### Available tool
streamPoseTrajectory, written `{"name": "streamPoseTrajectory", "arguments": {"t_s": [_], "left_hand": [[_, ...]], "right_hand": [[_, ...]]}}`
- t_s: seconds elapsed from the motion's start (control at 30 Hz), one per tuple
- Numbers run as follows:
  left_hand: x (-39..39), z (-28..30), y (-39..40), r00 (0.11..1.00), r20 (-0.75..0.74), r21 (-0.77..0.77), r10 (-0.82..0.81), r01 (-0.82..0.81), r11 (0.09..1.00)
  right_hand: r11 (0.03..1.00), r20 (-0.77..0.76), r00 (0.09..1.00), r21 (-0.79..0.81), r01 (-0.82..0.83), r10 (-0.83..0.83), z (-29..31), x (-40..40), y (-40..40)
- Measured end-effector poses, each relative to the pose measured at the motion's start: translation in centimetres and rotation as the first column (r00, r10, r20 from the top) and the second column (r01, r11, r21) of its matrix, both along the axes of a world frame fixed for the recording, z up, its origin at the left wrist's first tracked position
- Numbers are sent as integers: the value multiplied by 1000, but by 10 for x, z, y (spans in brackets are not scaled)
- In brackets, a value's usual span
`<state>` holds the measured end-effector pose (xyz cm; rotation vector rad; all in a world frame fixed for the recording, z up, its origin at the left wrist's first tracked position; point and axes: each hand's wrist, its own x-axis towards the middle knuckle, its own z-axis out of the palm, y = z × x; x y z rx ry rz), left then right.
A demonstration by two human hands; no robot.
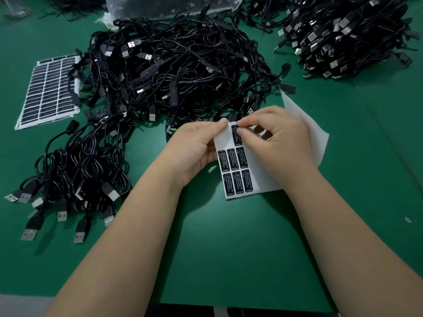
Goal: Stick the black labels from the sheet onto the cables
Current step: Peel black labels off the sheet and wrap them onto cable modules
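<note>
My left hand (196, 147) grips the top left edge of a white backing sheet (263, 177), thumb on top. Several black labels (235, 170) with white print remain on the sheet's lower left part. My right hand (279, 138) lies over the sheet and pinches the upper end of the topmost black label (238, 136) between thumb and forefinger. Just beyond the hands, a big tangled heap of black USB cables (174, 72) covers the green table (229, 259). The sheet's middle is hidden under my right hand.
A full stack of label sheets (49, 92) lies at the far left. A smaller bundle of cables (75, 175) sits at the near left. Another cable pile (343, 35) fills the back right. A clear plastic bag (174, 5) lies at the back.
</note>
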<state>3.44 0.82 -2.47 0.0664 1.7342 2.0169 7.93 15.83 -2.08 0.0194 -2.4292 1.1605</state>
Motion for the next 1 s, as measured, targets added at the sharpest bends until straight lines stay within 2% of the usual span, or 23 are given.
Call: {"name": "streamPoseTrajectory", "arguments": {"t_s": [0.1,0.17,0.2,0.23,0.27,0.3,0.33,0.4,0.53,0.57,0.63,0.73,0.87,1.0], "left_hand": [[3,2,1,1000,-13,-31,-6,6,1000],[6,3,4,998,-52,-103,25,-31,994],[7,3,4,992,-122,-180,39,-61,982],[8,3,3,972,-232,-292,27,-96,952],[8,3,0,934,-356,-421,-21,-140,896],[8,4,-2,884,-458,-529,-93,-188,827],[8,5,-5,839,-521,-605,-157,-233,761],[7,5,-8,796,-562,-684,-223,-296,667],[9,5,-4,753,-609,-742,-249,-430,515],[9,5,-3,732,-638,-722,-237,-462,515],[11,6,1,702,-691,-636,-175,-474,609],[17,6,10,775,-626,-534,-82,-350,770],[19,7,17,872,-490,-427,13,-253,868],[17,9,16,925,-347,-300,157,-267,916]], "right_hand": [[989,72,997,-150,-13,24,0,1,-1],[910,206,976,-414,24,67,3,0,0],[816,249,963,-575,59,106,4,-1,1],[681,263,955,-725,101,138,6,-2,3],[546,261,954,-826,140,150,8,-4,4],[461,267,953,-870,173,146,9,-5,7],[438,290,947,-876,205,138,9,-5,9],[467,335,934,-851,243,125,7,-6,11],[551,333,936,-806,218,118,4,-7,12],[591,336,934,-780,204,120,3,-7,12],[670,333,934,-724,164,131,0,-7,12],[749,330,922,-659,70,204,-2,-5,10],[775,321,910,-631,-1,263,-2,-5,10],[714,299,917,-700,22,265,-3,-6,10]]}}
